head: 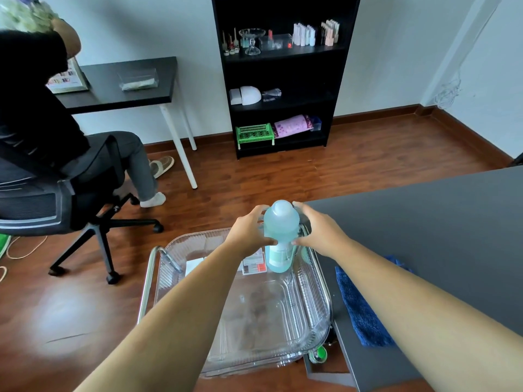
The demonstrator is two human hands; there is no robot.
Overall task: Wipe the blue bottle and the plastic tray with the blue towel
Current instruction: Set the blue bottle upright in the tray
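A pale blue bottle (281,230) with a rounded cap stands upright in the far right corner of a clear plastic tray (308,315). The tray rests on a metal-framed cart. My left hand (249,230) grips the bottle's left side and my right hand (317,230) grips its right side, both around the upper body. A dark blue towel (359,304) lies flat on the grey table (424,236) to the right of the tray, apart from both hands.
Small cards or boxes (253,264) lie in the tray behind my left arm. A person sits in an office chair (70,210) at the left. A black shelf (283,77) and a black desk (121,83) stand against the far wall.
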